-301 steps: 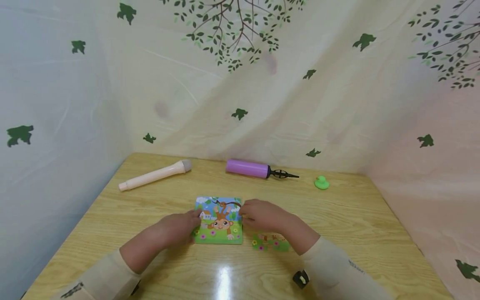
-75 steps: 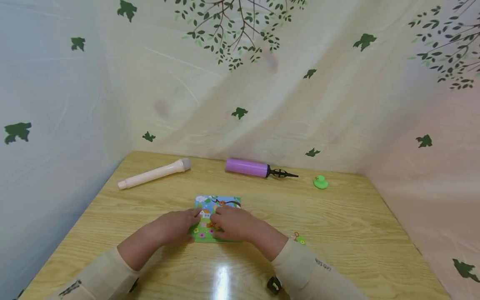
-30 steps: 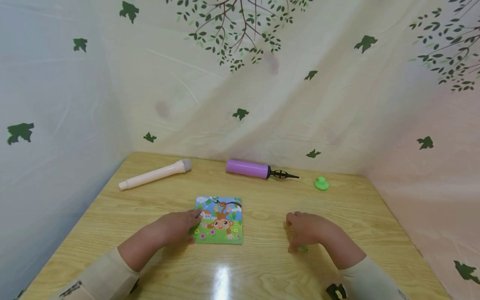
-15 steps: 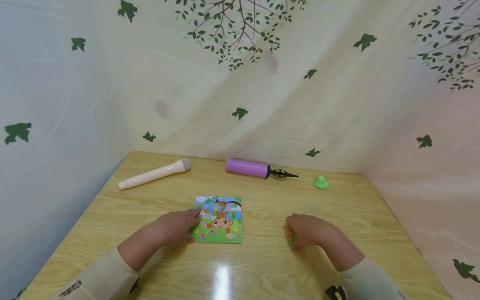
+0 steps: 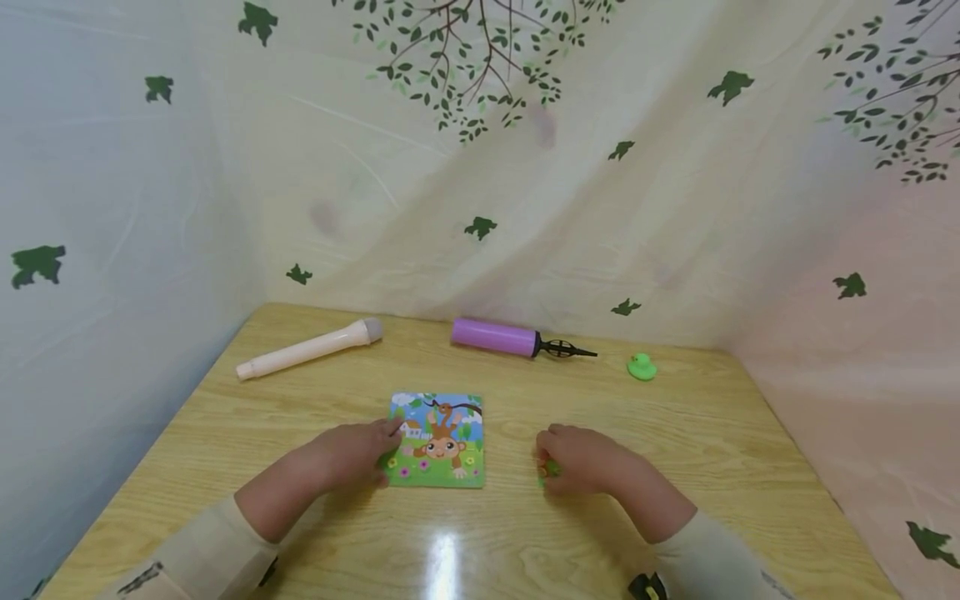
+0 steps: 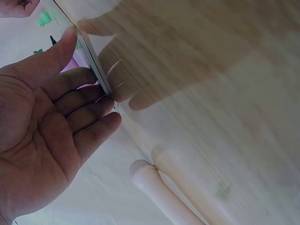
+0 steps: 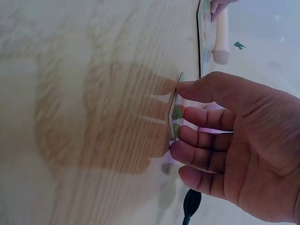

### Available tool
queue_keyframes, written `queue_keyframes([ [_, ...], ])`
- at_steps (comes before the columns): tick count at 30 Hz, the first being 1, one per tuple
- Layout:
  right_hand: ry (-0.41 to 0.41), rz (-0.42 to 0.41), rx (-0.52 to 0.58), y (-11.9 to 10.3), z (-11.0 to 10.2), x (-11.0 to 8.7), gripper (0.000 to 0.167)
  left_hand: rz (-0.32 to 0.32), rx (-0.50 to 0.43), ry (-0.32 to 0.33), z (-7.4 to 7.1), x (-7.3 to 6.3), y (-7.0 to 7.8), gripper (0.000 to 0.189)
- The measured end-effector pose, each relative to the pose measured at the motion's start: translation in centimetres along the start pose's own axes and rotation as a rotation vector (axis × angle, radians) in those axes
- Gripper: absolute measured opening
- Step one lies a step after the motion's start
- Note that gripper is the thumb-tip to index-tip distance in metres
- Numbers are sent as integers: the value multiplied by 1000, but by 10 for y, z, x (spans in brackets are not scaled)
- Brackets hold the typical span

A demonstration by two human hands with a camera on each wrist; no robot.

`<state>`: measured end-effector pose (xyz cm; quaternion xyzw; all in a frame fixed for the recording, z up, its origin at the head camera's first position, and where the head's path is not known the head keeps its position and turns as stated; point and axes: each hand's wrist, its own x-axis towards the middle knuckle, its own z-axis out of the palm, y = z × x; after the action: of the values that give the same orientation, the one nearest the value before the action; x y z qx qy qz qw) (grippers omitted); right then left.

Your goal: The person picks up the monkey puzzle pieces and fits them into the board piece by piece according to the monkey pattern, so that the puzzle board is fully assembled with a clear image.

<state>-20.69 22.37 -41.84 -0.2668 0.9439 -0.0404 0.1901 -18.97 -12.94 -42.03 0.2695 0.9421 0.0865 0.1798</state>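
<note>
At the far left of the light wooden table [image 5: 675, 433] lies a long cream plastic toy microphone with a grey tip [image 5: 307, 349], pointing toward the far wall. Nearer, left of centre, the left hand [image 5: 352, 454] rests with straight, relaxed fingers against the left edge of the square monkey picture puzzle board [image 5: 438, 440]; the left wrist view shows the fingertips [image 6: 105, 104] touching that board's thin edge, gripping nothing. The board lies flat, its cartoon monkey, tree and flowers facing up.

On the far side beyond the board rests a purple cylindrical balloon pump with a black nozzle [image 5: 506, 337], lying sideways, well apart from both hands.

To the right of the board, near it but not touching, the right hand [image 5: 581, 458] pinches a small green flat puzzle piece [image 5: 550, 468] between thumb and fingers. In the right wrist view the piece [image 7: 175, 115] stands on edge just above the table, with the fingertips [image 7: 183, 86] curled on its rim.

At the far right sits a small green rubber duck [image 5: 642, 366], alone near the patterned curtain wall [image 5: 675, 192].
</note>
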Motion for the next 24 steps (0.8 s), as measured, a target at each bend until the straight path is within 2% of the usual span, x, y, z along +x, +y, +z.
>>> queue_keyframes([
  [4,18,-39,-32,-8,1,7,22,11,19,14,0,-1,1,70],
  [9,81,-112,-73,-20,1,18,22,16,25,23,-1,-2,2,71],
  [17,166,-241,-136,-53,-4,44,24,20,32,28,1,-2,0,69],
  [24,108,-249,-156,-77,0,65,25,26,38,36,2,-2,-1,68],
])
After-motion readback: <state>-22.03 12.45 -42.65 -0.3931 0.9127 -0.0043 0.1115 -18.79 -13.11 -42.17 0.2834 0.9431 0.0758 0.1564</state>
